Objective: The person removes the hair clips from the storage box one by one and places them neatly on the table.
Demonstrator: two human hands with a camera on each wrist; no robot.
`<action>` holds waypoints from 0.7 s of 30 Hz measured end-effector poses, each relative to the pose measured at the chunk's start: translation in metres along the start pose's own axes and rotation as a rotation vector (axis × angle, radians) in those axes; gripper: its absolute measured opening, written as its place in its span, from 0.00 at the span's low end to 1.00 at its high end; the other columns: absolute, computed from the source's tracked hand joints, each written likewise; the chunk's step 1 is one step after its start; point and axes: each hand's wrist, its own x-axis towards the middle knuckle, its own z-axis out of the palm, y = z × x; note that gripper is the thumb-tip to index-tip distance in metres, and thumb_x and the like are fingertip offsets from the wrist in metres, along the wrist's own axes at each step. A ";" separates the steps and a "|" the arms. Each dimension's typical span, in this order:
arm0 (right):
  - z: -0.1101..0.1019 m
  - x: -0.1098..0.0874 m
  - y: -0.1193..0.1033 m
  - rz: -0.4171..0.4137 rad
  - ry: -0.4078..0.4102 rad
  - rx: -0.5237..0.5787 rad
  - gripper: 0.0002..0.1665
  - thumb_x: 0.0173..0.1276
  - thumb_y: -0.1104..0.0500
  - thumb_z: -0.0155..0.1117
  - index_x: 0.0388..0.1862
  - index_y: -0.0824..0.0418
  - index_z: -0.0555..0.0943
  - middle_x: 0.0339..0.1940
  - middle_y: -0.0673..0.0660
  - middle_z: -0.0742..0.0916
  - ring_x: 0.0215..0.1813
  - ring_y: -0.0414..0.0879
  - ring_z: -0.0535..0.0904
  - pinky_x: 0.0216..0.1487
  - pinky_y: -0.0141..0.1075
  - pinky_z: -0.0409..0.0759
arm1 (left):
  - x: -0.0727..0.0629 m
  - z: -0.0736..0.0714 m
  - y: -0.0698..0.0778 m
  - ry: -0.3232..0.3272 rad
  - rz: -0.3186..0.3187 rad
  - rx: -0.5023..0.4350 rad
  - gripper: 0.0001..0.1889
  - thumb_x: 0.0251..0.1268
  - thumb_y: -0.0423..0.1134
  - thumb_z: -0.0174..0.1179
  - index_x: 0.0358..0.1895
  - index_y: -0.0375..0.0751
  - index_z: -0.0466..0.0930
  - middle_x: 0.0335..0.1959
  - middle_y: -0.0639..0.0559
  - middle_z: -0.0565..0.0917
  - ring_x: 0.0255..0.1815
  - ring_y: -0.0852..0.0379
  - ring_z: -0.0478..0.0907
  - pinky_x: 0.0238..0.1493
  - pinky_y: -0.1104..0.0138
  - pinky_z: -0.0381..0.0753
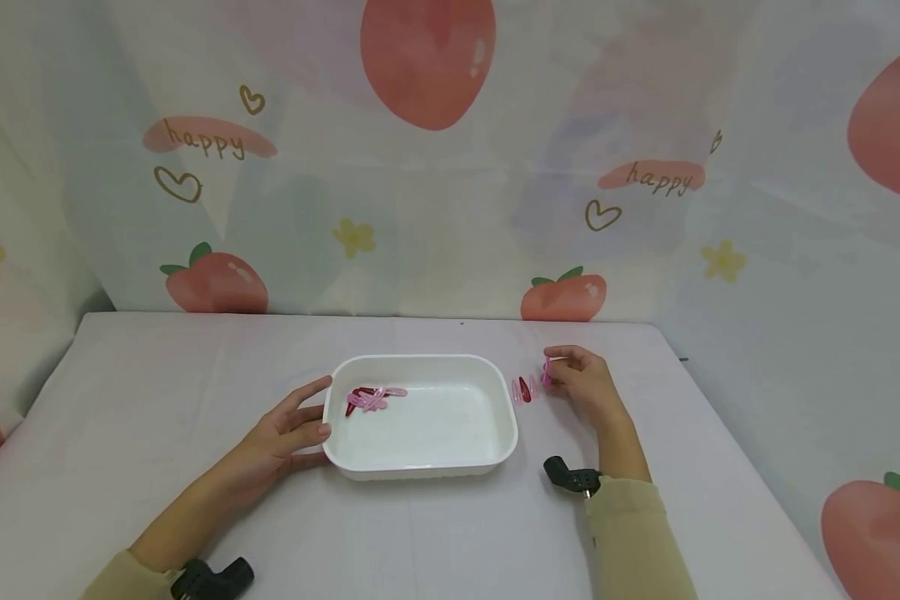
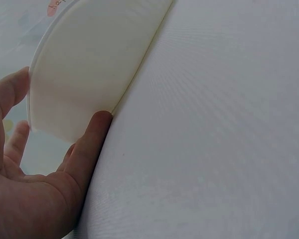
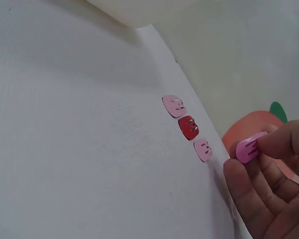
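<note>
Between thumb and fingers my right hand [image 1: 583,387] pinches a bright pink hair clip [image 3: 248,149], held up at the right end of a short row. That row on the table has a light pink hair clip [image 3: 173,105], a red hair clip [image 3: 189,128] and another light pink one [image 3: 203,150], side by side. My left hand [image 1: 270,446] rests its spread fingers against the left end of a white tray [image 1: 420,468]. Inside the tray, at its left, lies a small pile of pink and dark red hair clips [image 1: 367,402].
A white cloth covers the table [image 1: 450,542]. Behind it hangs a curtain [image 1: 450,217] printed with peaches, hearts and flowers. Black wrist mounts [image 1: 570,475] sit on both of my forearms, by the beige sleeves [image 1: 637,533].
</note>
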 end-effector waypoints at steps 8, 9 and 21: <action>0.002 0.001 0.002 -0.014 0.004 -0.053 0.20 0.73 0.63 0.58 0.62 0.65 0.77 0.45 0.61 0.81 0.41 0.45 0.80 0.44 0.30 0.85 | 0.000 0.000 -0.001 -0.006 0.012 0.014 0.37 0.73 0.35 0.57 0.79 0.58 0.50 0.76 0.33 0.57 0.69 0.39 0.68 0.60 0.49 0.80; 0.002 0.001 0.002 -0.019 0.005 -0.077 0.19 0.73 0.63 0.58 0.61 0.65 0.77 0.45 0.61 0.81 0.41 0.46 0.81 0.43 0.30 0.85 | 0.000 0.000 -0.001 -0.005 0.010 0.015 0.37 0.73 0.35 0.57 0.79 0.58 0.50 0.76 0.33 0.57 0.69 0.39 0.68 0.60 0.49 0.80; 0.004 -0.003 -0.001 -0.039 0.015 -0.353 0.18 0.73 0.61 0.56 0.60 0.62 0.79 0.47 0.62 0.85 0.41 0.49 0.82 0.47 0.37 0.84 | -0.001 0.001 0.000 0.004 0.001 0.019 0.37 0.74 0.35 0.57 0.79 0.58 0.50 0.76 0.34 0.57 0.70 0.38 0.68 0.60 0.49 0.79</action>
